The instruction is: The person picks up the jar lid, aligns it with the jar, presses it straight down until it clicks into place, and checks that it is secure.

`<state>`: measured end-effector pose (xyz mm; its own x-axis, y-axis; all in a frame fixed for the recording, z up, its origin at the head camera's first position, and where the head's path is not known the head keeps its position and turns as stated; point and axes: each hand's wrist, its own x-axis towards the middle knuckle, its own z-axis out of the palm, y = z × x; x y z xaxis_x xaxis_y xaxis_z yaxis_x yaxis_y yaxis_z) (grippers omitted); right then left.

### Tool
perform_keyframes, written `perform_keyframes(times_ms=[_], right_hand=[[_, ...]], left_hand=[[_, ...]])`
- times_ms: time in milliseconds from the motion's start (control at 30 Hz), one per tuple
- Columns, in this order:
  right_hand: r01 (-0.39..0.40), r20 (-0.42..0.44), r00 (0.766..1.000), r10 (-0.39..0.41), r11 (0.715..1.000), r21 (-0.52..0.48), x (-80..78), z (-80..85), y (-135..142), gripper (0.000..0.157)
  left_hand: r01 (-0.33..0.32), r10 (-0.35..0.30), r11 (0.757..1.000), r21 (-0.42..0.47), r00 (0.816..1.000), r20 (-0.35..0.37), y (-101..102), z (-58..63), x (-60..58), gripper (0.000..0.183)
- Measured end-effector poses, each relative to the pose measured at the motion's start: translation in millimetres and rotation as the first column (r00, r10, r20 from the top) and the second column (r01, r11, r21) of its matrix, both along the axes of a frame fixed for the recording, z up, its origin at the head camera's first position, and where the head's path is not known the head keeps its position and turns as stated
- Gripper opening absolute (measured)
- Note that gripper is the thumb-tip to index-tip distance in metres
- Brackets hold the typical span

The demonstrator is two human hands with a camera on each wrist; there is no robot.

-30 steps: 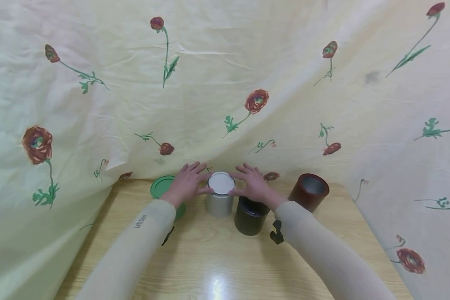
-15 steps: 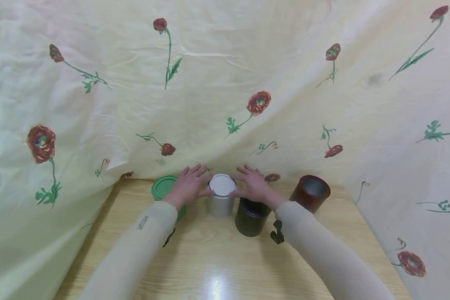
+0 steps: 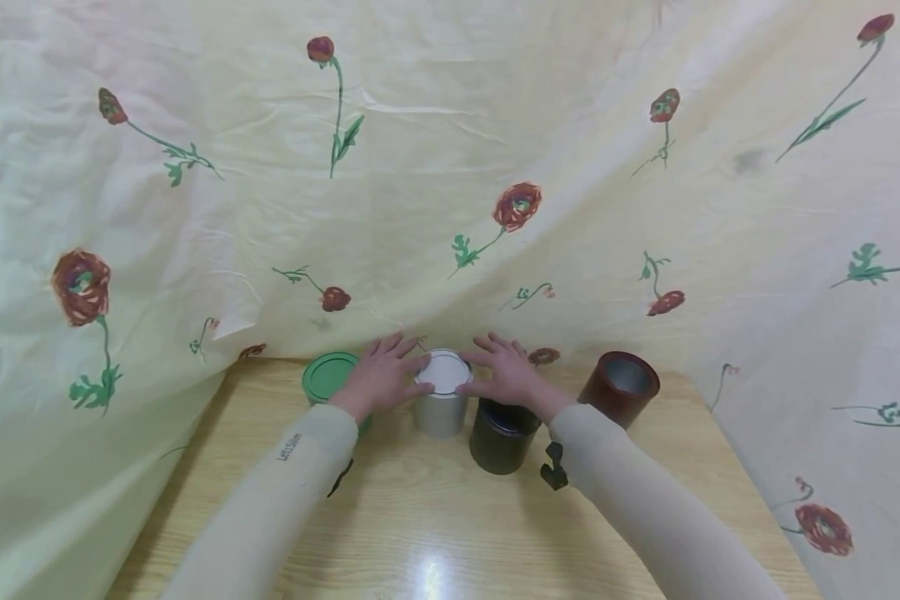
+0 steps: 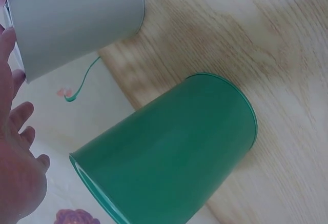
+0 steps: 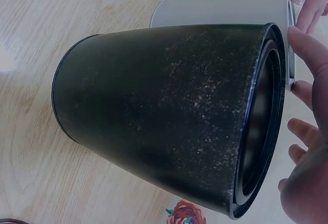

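Grey can [image 3: 440,418] is stood upright on the wood-grain table [image 3: 435,517], near its far edge, between the two hands. Its pale lid [image 3: 443,372] is set over the top, and the lid's rim is touched on one side by the thumb and forefinger of the left hand [image 3: 381,375] and on the opposite side by those of the right hand [image 3: 512,375]. On both hands the fingers are spread well apart, with nothing enclosed in them; how firmly the rim is pressed cannot be told. To the left, a green can [image 3: 328,377] is partly hidden by the left arm, and it is seen apart from the grey can in the left wrist view. Just beside, on the right, a black can [image 3: 498,442] is partly covered by the right hand. Farther right, a red-brown can [image 3: 611,396] is placed, its grey inside exposed. Behind everything, a flower-printed cloth [image 3: 420,133] is hung.
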<state>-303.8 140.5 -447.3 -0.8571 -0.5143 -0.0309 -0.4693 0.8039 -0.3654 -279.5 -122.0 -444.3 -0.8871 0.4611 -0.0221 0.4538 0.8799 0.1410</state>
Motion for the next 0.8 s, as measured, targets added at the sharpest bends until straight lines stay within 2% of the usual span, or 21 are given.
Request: perform_keyframes(times_ms=[400, 600, 800], right_hand=[[-0.04, -0.083, 0.995, 0.051, 0.99, 0.134, 7.2, 1.4, -1.9, 0.071], [-0.051, -0.118, 0.991, 0.066, 0.991, 0.128, 5.5, 0.6, -3.0, 0.067], [-0.054, -0.119, 0.99, 0.07, 0.989, 0.134, 2.3, -0.8, -5.5, 0.064]], left_hand=[[-0.015, 0.015, 0.999, 0.036, 1.0, -0.001, -1.2, -2.5, 3.4, 0.067], [-0.025, 0.025, 0.998, 0.06, 1.0, -0.002, 0.5, -1.2, 6.7, 0.068], [-0.061, 0.062, 0.997, 0.042, 0.998, -0.029, 1.6, -6.3, 7.4, 0.073]])
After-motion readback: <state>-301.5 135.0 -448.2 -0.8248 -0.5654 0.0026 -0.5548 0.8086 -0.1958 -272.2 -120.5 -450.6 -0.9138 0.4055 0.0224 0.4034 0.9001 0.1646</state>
